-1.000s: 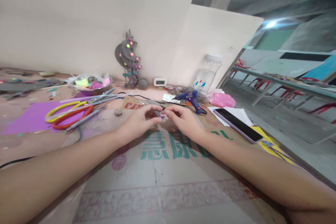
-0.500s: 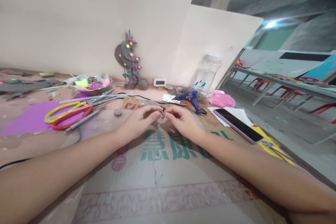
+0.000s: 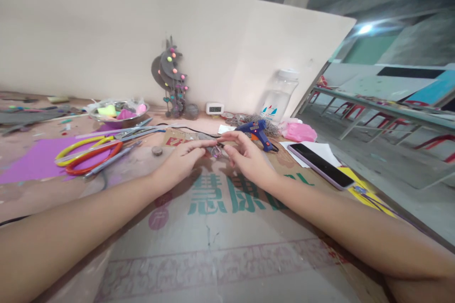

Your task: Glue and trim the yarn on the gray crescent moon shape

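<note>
Your left hand point(image 3: 181, 160) and right hand point(image 3: 251, 160) near together, small purplish piece point(image 3: 216, 152) between fingertips; cannot tell which hand grasps it. Blue glue gun point(image 3: 262, 136) lies beyond.

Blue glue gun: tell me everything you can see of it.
The blue glue gun looks plastic, with an orange part under its barrel and a small glowing spot on its side. It lies just beyond the right hand, nozzle toward picture left, handle slanting down to the right. A gray tangle lies behind it. The hand does not grip it; whether fingers touch the nozzle is unclear.
</note>
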Demonstrator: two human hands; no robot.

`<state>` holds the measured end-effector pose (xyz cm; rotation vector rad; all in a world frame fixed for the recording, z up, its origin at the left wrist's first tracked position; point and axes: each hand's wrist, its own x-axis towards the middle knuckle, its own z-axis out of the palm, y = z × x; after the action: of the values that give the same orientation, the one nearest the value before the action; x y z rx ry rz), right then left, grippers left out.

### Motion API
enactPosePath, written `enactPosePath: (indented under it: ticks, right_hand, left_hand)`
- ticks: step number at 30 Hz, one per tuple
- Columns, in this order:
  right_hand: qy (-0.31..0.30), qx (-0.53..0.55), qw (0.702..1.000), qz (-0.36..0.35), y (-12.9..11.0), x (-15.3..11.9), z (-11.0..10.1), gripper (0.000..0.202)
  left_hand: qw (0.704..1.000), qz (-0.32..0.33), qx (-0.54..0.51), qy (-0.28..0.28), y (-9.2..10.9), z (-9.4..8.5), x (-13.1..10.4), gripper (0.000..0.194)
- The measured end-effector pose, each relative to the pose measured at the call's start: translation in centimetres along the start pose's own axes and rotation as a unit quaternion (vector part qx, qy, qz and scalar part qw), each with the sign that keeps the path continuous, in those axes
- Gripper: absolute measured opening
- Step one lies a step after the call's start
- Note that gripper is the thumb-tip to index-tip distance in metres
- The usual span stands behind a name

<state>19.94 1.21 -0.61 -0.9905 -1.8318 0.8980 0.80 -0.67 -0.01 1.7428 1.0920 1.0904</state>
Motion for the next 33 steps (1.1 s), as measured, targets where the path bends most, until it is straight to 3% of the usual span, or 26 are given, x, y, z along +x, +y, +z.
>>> enactPosePath:
  ticks: [3,7,14,22,33]
  right_hand:
    - [-0.046,0.065,0.996,0.028,0.16,0.11,0.27,0.015]
    - [-0.051,0.095,0.993,0.044,0.27,0.37,0.35,0.014]
    - [0.011,-0.03,0.999,0.009,-0.39,0.58,-0.07,0.011]
    - [0.04,-0.07,0.997,-0.017,-0.66,0.12,-0.12,0.013]
    - [0.031,-0.125,0.989,-0.068,-0.44,-0.16,-0.11,0.011]
  left_hand:
    - [1.0,0.005,-0.005,-0.027,-0.2,0.28,0.09,0.043]
    - [0.999,0.024,-0.009,-0.04,-0.66,0.53,0.19,0.045]
    - [0.999,0.027,0.024,-0.034,-0.69,0.47,-0.06,0.045]
    - [0.998,0.032,0.04,-0.023,-0.44,0.37,-0.02,0.04]
    - [1.0,0.018,0.02,-0.004,-0.44,0.42,-0.02,0.039]
